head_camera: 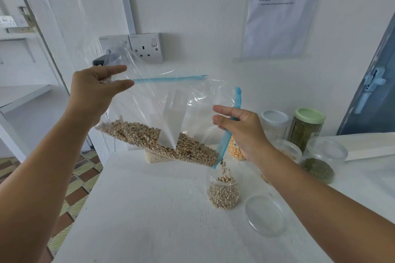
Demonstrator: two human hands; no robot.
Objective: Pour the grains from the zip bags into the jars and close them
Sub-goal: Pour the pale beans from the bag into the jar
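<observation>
Both forearms reach over the white bench (149,209); the left hand (94,89) pinches the clear zip bag (171,113) by its raised corner. The right hand (241,130) grips its blue zip edge, black-eyed beans (154,136) spilling into an open jar (224,190) beside a loose lid (265,215). Wall notice (282,6) text is too blurred to read.

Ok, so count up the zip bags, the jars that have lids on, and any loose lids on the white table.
Clear zip bag with blue seal: 1
Lidded clear jars: 2, the white-lidded jar and the green-lidded jar
Loose clear round lid: 1
Total: 4
</observation>
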